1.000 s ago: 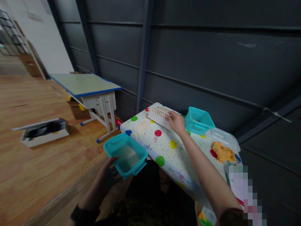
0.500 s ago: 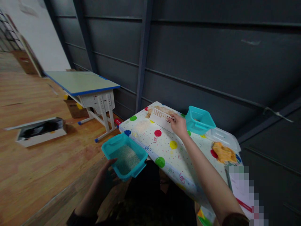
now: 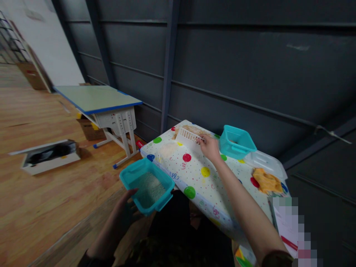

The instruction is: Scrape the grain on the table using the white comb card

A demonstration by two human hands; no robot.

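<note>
My left hand [image 3: 126,209] grips the near left rim of a teal plastic container [image 3: 130,171], thumb over the edge and fingers underneath. White grains that look like rice [image 3: 152,187] lie inside it. The container is held at the table's front left edge. On the table, my right hand [image 3: 208,145] is closed on the right end of a white slotted plastic basket [image 3: 187,139], which stands on its side. Behind the basket is a tan heap of grain-like bits [image 3: 194,129]. A thin pale patch of grains [image 3: 167,149] lies in front of it.
A second teal container [image 3: 236,148] stands at the table's back right, beside a clear lid [image 3: 267,163] and a crumpled orange cloth [image 3: 267,181]. A clipboard with paper [image 3: 285,222] is at the right. A dark wall runs behind; a desk [image 3: 100,97] and open box [image 3: 51,159] stand left.
My right hand and the white basket have shifted very slightly left. The left hand and its container are nearly still. The camera view has turned a little.
</note>
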